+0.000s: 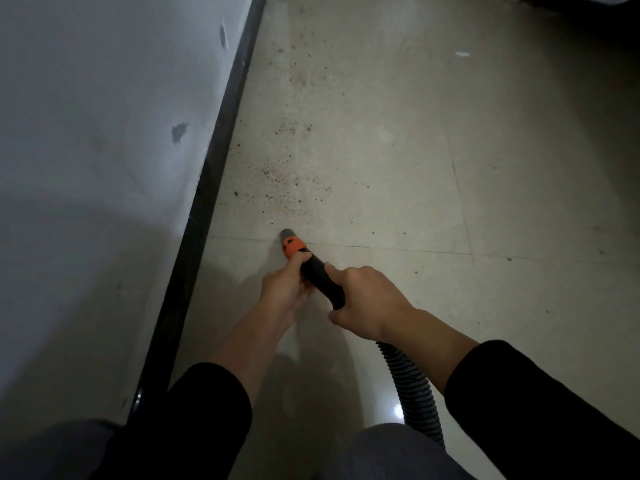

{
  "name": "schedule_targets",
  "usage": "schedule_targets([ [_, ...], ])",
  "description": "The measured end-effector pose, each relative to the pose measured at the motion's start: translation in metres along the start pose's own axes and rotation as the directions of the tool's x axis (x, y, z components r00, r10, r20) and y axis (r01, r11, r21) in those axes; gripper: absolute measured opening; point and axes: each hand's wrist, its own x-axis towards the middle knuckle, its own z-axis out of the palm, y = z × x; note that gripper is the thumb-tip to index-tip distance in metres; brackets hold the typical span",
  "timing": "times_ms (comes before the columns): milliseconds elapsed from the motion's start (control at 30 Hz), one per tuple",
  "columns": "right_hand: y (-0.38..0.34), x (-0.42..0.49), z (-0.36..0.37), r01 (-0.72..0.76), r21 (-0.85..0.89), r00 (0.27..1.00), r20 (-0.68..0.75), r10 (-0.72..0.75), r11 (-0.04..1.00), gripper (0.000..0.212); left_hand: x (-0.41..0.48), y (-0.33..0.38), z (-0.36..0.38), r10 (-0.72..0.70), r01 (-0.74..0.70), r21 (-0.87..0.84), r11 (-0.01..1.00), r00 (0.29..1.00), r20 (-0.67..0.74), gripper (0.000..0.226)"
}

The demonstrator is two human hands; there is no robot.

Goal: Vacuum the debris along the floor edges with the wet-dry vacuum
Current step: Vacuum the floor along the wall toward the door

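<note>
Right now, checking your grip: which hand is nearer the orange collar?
Left. The left hand grips right behind the orange collar; the right hand holds the tube farther back, by the hose.

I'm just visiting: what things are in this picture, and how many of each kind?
Hands: 2, the left hand and the right hand, both gripping the hose
Vacuum hose: 1
White scrap: 1
Dirt specks: too many to count
Total: 4 countable things
</note>
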Motion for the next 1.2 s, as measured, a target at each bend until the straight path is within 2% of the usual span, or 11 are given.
schedule_targets([
  [300, 0.041, -0.018, -0.016, -0.062, 0.055, 0.998, 0.007, 0.062, 0.997, 0.042, 0.001, -0.013, 0.043, -0.032, 0.023, 0.124, 0.992, 0.997, 0.066, 0.021],
  [567, 0.089, -0.043, -0.035, -0.165, 0.065, 0.986, 0.013, 0.164, 0.984, 0.03, -0.003, -0.024, 0.099, -0.156, 0.11, 0.261, 0.959, 0.974, 0.166, 0.026],
  [833, 0.106, -0.056, -0.033, -0.181, 0.064, 0.983, -0.01, 0.182, 0.981, 0.029, -0.001, -0.028, 0.11, -0.22, 0.127, 0.399, 0.908, 0.956, 0.197, 0.027],
  [967, 0.105, -0.05, -0.036, -0.201, 0.044, 0.979, -0.02, 0.202, 0.979, 0.031, 0.002, -0.026, 0.112, -0.208, 0.119, 0.386, 0.915, 0.958, 0.199, 0.023],
  [1200, 0.096, -0.022, -0.042, -0.185, 0.021, 0.982, -0.025, 0.186, 0.983, 0.04, 0.022, -0.017, 0.107, -0.167, 0.117, 0.257, 0.959, 0.969, 0.184, 0.025],
])
